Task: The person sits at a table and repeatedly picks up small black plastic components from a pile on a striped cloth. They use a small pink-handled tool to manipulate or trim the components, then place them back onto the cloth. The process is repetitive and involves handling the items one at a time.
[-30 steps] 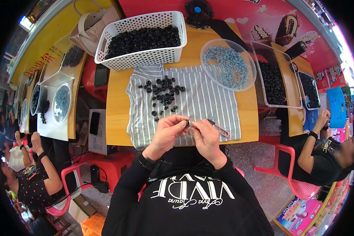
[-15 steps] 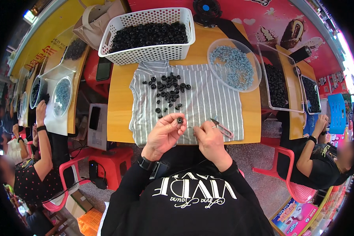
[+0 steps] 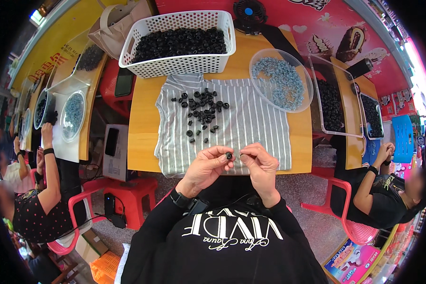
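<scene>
My left hand [image 3: 207,165] pinches a small round black rubber part [image 3: 229,155], its hollow end showing. Close beside it, my right hand [image 3: 261,169] has thumb and index finger pressed together at the part's right side. Whatever lies between those fingertips is too small to make out. Both hands are above the near edge of a grey-and-white striped cloth [image 3: 262,124]. Farther up the cloth lies a loose pile of black rubber parts [image 3: 203,105]. The snips-like tool seen earlier is out of sight now, perhaps behind my right hand.
A white perforated basket [image 3: 184,66] full of black parts stands at the back. Right of it, a round clear tray [image 3: 304,105] holds small bluish pieces. A black fan [image 3: 249,14] sits behind. Co-workers sit left and right, near red chairs [image 3: 338,189].
My right hand has lifted off the cloth and come up beside the black part, fingers pinched. My left hand has moved right with the part. The snips-like tool no longer shows.
</scene>
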The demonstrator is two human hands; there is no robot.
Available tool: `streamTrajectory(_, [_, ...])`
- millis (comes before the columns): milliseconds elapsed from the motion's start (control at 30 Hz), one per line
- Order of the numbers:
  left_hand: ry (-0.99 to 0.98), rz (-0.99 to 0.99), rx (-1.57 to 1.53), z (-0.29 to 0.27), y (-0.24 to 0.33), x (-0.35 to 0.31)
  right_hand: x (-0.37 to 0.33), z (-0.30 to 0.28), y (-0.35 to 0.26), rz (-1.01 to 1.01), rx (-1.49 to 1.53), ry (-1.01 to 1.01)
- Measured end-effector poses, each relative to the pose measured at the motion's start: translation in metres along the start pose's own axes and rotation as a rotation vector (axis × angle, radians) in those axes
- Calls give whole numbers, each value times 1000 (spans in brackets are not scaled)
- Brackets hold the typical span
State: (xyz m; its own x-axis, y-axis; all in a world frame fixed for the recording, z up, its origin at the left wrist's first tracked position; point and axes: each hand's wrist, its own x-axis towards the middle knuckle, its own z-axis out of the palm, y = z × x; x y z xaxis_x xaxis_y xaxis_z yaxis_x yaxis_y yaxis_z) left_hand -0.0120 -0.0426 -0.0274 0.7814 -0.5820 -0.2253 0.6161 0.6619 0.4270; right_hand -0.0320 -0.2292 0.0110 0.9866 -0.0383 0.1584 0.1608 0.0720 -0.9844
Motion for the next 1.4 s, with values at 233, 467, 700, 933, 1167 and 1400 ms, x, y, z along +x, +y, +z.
streamTrajectory(233, [1, 33, 52, 4, -2, 1, -7, 1, 12, 33, 208, 35])
streamTrajectory(467, [5, 18, 38, 6, -4, 2, -13, -5, 16, 369, 551, 66])
streamTrajectory(700, [16, 12, 31, 5, -5, 2, -12, -3, 7, 283, 412, 52])
streamTrajectory(933, [34, -6, 22, 7, -2, 2, -10, -2, 5, 146, 291, -35])
streamTrajectory(1167, [-6, 3, 22, 2, -4, 2, -8, -2, 7, 74, 133, -49])
streamTrajectory(1400, [-14, 0, 7, 2, -4, 1, -2, 5, -5, -156, -262, -74])
